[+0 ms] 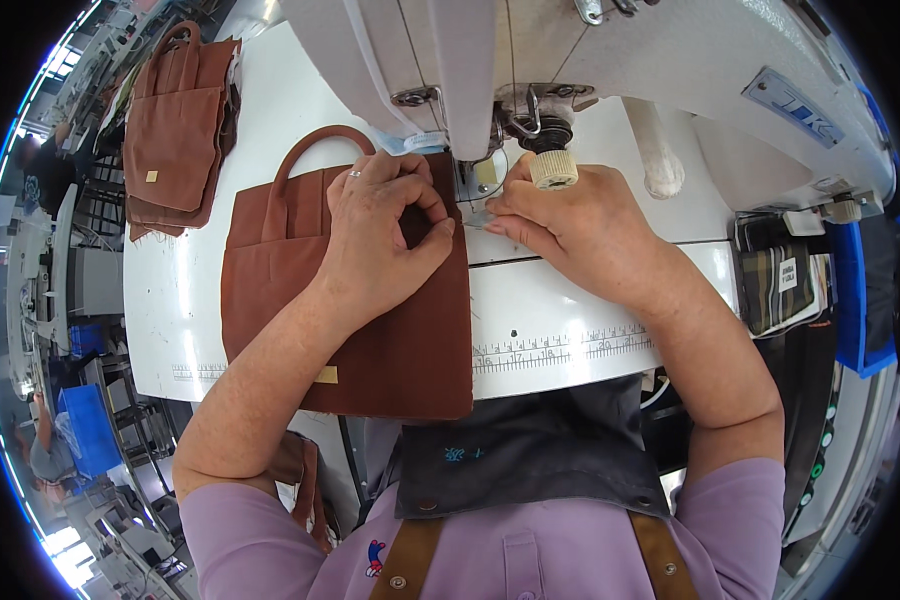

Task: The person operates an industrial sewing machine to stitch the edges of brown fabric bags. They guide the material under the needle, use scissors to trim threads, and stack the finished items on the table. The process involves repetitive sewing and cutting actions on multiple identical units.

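A brown leather-like bag panel [410,345] with a curved top handle [288,170] lies flat on the white sewing table. Its right edge runs up beside the presser foot [470,180] of a sewing machine [360,55]. My left hand [382,220] rests on the panel's upper right, fingers curled and thumb pressed in by the edge. Just right of the needle area, my right hand [575,220] is closed, thumb and fingertips pinched on a small pale bit too small to name. The machine's tension knob [554,170] hides part of that hand.
More brown bag panels [175,140] are stacked at the table's far left. A printed ruler scale [560,350] follows the table's front edge. To the right hang dark striped fabric pieces [775,285] next to a blue bin [860,300]. The machine's arm spans overhead.
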The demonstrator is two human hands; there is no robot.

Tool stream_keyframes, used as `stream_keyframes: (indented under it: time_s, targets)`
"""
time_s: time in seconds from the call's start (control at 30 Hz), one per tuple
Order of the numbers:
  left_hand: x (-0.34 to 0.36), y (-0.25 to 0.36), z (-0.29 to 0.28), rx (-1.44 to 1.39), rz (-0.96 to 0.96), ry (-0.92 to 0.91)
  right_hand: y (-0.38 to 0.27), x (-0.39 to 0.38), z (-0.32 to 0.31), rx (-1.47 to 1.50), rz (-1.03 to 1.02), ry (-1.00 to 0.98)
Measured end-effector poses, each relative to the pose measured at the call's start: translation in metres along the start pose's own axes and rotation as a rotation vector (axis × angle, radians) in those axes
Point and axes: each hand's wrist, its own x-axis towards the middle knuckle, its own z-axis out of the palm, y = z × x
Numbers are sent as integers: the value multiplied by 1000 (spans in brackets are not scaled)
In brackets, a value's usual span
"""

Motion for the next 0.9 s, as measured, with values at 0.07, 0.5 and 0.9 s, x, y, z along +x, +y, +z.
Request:
stream_keyframes:
  time_s: [0.07, 0.5, 0.9]
  targets:
    - [1, -4, 3, -26, -25, -5, -2, 1, 0, -4, 19, -29]
    - [-12, -9, -16, 71, 285, -46, -1, 2, 4, -58, -47, 41]
    - [-7, -2, -7, 44, 184, -29, 5, 4, 7, -101, 128, 50]
